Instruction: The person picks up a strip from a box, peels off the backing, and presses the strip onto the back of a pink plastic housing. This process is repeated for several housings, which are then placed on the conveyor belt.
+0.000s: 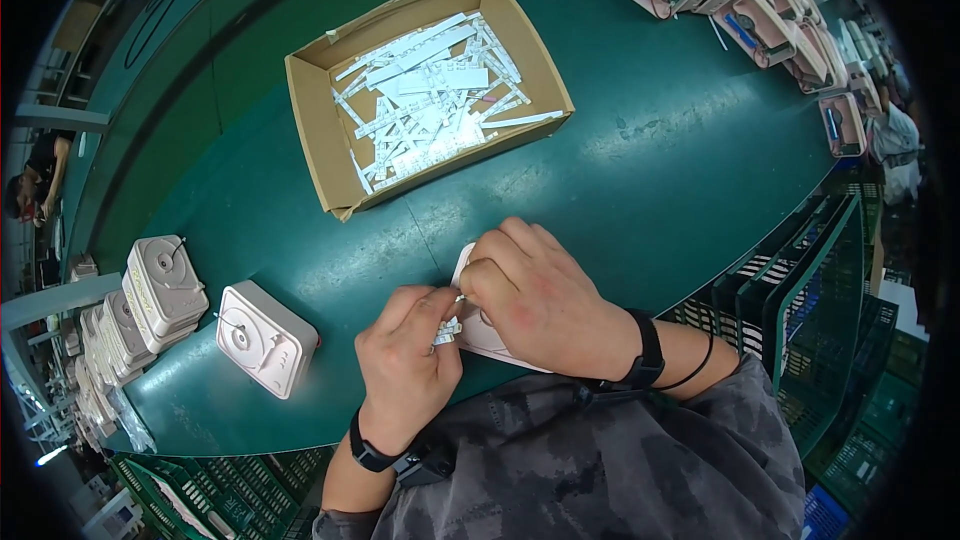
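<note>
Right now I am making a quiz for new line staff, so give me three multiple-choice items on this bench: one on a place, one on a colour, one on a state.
1. Where is the cardboard box?
A. beyond the hands
B. on the floor
C. on the person's lap

2. What colour is the bench top?
A. red
B. green
C. white

3. How is the white casing under the hands?
A. lying untouched
B. inside the box
C. held by both hands

Answers: 1 A, it sits farther up the bench, full of white strips. 2 B, the bare surface is green. 3 C, the left hand and right hand both rest on it.
</note>
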Demonstrator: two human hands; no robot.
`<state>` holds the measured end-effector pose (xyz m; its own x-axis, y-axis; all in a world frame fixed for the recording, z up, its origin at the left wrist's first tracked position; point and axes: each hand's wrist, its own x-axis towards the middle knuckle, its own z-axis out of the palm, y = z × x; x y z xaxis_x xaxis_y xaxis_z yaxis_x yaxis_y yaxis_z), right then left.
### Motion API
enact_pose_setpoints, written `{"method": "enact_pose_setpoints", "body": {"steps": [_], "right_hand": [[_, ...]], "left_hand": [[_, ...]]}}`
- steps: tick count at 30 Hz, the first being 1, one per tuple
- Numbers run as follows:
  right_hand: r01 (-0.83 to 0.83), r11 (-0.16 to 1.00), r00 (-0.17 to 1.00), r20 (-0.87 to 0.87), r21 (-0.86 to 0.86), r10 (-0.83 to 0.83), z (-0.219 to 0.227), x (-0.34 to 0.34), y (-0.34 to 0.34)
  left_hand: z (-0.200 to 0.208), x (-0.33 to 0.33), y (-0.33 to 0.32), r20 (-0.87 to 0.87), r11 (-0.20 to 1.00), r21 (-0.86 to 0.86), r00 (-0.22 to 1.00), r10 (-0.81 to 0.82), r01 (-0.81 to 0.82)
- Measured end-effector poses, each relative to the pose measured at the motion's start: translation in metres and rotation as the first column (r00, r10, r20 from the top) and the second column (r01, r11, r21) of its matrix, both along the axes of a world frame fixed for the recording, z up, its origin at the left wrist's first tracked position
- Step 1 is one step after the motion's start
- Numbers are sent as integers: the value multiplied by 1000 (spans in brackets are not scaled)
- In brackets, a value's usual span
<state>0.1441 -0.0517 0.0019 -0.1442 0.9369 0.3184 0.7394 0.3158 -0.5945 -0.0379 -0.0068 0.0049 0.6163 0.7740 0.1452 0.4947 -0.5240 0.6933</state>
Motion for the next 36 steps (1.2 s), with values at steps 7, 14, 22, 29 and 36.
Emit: {"method": "enact_pose_setpoints", "body": {"steps": [7,14,22,29,36], "right_hand": [[27,999,1000,-13,34,-26,-6,0,-3],[-2,1000,1000,19,25,1,-5,-1,-3],[16,993,1000,-6,114,-16,4,1,-5],[276,958,909,302,80,-287,1,97,-39],[563,789,770,191,245,-609,26,108,-33]], "left_hand": [[-12,6,-6,160,999,-3,986,51,-51],[-13,6,-8,161,999,7,986,35,-37],[0,0,-6,197,989,-40,969,147,-142],[-14,-137,15,209,749,-65,725,656,-659],[-34,-154,35,152,607,177,631,761,-775]]}}
